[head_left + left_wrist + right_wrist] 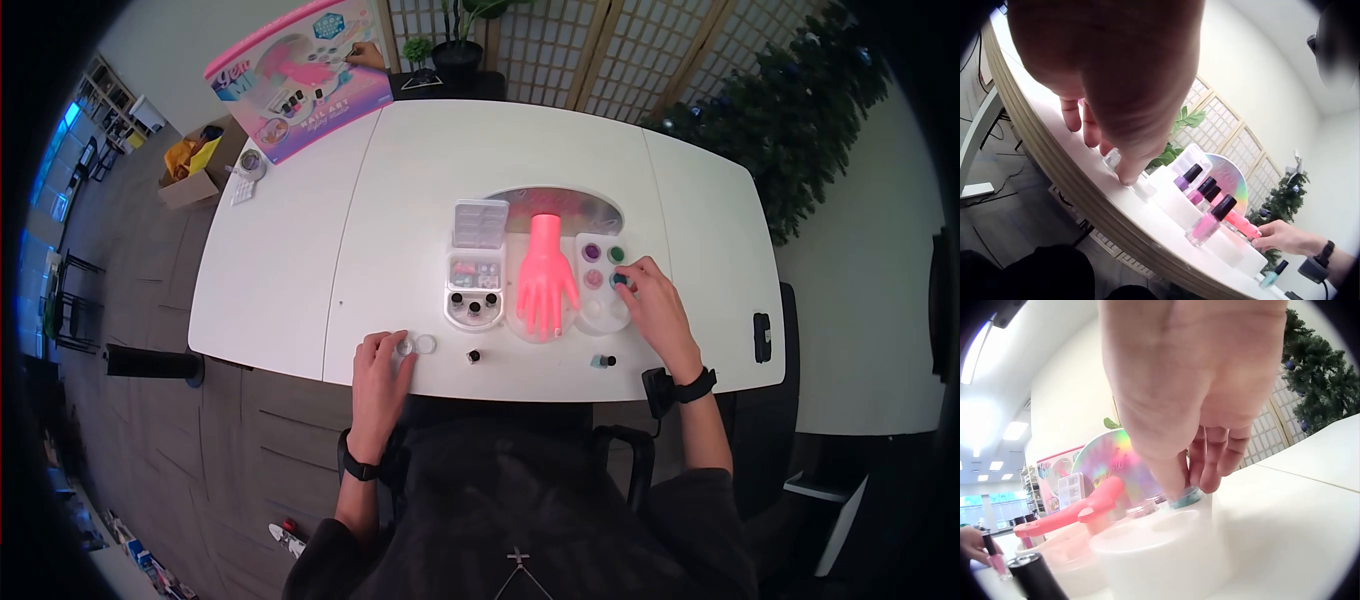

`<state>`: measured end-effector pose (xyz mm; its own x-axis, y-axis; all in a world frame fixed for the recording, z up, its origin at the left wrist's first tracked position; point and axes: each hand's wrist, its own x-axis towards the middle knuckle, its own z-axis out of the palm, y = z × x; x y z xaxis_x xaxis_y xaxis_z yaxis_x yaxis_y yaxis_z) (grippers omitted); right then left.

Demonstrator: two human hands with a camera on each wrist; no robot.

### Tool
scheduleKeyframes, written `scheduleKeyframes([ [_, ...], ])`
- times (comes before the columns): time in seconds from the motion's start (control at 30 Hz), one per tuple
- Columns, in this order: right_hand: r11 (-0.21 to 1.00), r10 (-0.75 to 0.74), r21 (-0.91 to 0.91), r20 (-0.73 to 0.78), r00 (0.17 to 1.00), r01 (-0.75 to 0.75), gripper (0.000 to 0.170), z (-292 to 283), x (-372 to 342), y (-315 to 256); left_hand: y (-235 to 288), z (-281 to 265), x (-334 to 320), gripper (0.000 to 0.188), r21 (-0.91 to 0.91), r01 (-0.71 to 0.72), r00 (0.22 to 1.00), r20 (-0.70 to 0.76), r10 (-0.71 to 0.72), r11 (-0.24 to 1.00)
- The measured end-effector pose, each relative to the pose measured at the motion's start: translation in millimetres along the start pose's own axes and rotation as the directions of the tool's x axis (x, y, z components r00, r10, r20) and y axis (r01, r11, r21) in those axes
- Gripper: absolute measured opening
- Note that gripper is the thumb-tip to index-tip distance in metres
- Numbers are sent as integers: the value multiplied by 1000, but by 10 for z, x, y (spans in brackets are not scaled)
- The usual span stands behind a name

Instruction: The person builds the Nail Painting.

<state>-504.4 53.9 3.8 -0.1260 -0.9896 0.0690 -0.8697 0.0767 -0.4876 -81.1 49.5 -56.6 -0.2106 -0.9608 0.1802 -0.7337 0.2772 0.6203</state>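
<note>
My right hand [655, 305] pinches a small round pot of teal glitter [1185, 499] between thumb and fingertips, at the right side of a white holder [604, 318]. Purple [592, 253], green [617, 255] and pink [593, 279] pots sit in the same holder. Near the table's front edge, my left hand [378, 368] has its thumb and fingers around a small clear round piece [1112, 159], pinching it at the tabletop. Just to its right lies another clear disc [426, 344]. Between the hands, a pink model hand [545, 275] lies palm down on its stand.
Left of the model hand, a white tray [474, 321] holds several black-capped polish bottles, with an open-lidded bead box [474, 270] behind. A pink polish bottle [1209, 224] and a teal one [603, 361] stand near the front edge. A large nail art box [310, 80] stands at back left.
</note>
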Motion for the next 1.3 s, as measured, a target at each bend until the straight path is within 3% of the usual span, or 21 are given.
scheduleKeyframes([
  [0.07,999,-22,-30,-20,1000,22,24,8,-34,-12,28,-44,7,48,-29,-60,997,-49,59,998],
  [0.2,997,-79,-5,-171,982,79,25,-135,-137,-268,368,-135,48,59,-210,-9,996,-87,-10,978],
  [0.27,996,-84,3,-218,972,87,26,-286,-268,-570,555,-144,72,70,-274,-142,988,-95,120,951],
  [0.33,978,-145,149,-11,989,145,29,-362,-445,-888,753,-93,88,73,-287,-265,964,-98,247,921],
  [0.4,949,-206,257,68,976,182,31,-293,-588,-1155,955,-22,95,74,-313,-354,934,-75,349,881],
  [0.5,938,-254,276,133,958,210,34,-142,-647,-1284,1148,132,109,75,-302,-461,882,-49,469,835],
  [0.6,950,-189,281,171,967,136,35,-96,-662,-1267,1290,191,147,75,-240,-577,814,-88,574,781],
  [0.7,952,-148,293,188,971,89,32,-166,-660,-1245,1360,240,175,73,-252,-588,800,-38,599,769],
  [0.83,971,-104,228,122,987,74,28,-299,-560,-953,1332,195,172,72,-258,-576,811,-66,581,775],
  [0.93,993,-59,105,90,994,50,28,-293,-370,-520,938,160,125,70,-168,-485,873,-143,466,858],
  [1.03,999,-46,28,81,996,43,28,-197,-271,-317,553,89,32,61,-82,-307,947,-122,296,948],
  [1.1,998,-68,16,158,985,66,28,-122,-248,-294,344,85,-52,60,-54,-250,965,-91,245,967],
  [1.3,988,-125,-63,183,975,139,27,-62,-171,-355,149,115,-90,59,-24,-88,996,2,88,996],
])
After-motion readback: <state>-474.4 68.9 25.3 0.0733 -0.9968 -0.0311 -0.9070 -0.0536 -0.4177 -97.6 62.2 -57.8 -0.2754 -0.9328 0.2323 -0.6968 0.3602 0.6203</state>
